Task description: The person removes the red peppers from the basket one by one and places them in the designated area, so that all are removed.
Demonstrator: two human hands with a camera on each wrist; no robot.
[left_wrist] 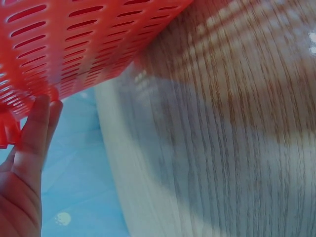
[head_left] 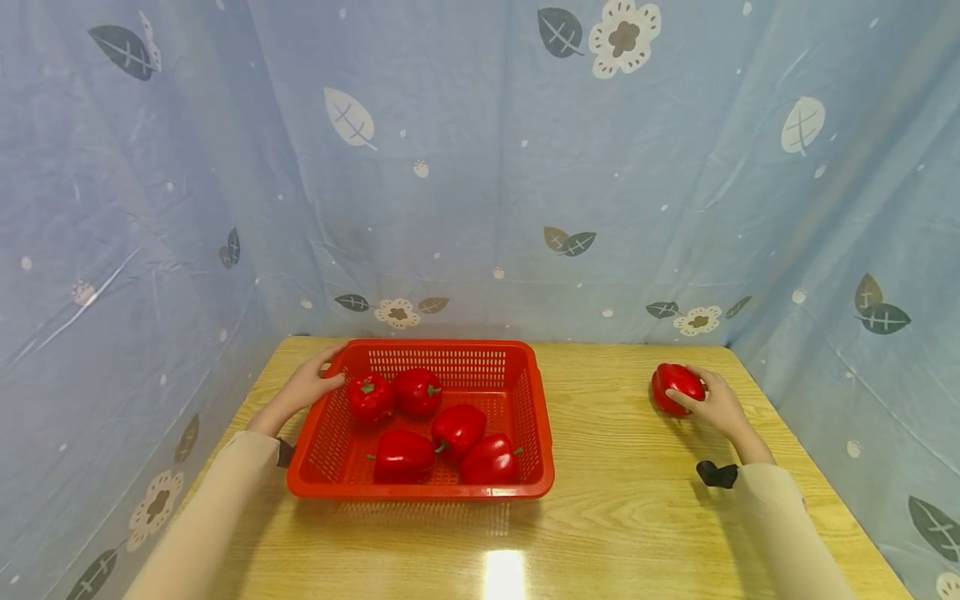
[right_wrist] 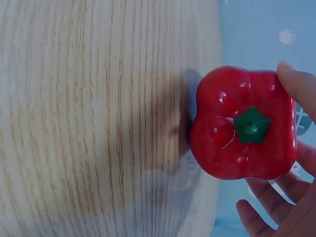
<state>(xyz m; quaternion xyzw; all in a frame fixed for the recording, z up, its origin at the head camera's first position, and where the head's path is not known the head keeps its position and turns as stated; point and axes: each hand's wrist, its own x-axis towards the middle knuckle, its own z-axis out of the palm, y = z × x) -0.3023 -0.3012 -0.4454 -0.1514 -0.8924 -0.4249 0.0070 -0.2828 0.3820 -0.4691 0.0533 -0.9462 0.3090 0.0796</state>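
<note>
My left hand (head_left: pixel 306 385) grips the left rim of a red plastic basket (head_left: pixel 542 425), near its far left corner. In the left wrist view, the fingers (left_wrist: pixel 33 133) reach up to the slotted basket wall (left_wrist: pixel 79 44). Several glossy red bell peppers with green stems lie inside, among them an upright bell pepper (head_left: pixel 371 400) close to that hand. Over at the right, my right hand (head_left: pixel 718 406) holds a single red bell pepper (right_wrist: pixel 227 153) between thumb and fingers. Its green stem faces the right wrist camera, and its side is close over the table.
The light wooden table (head_left: pixel 607 475) carries the basket left of centre. A pale blue curtain (head_left: pixel 480 192) with leaves and flowers hangs along the table's back and both sides. Black straps (head_left: pixel 717 474) show at the sleeve ends.
</note>
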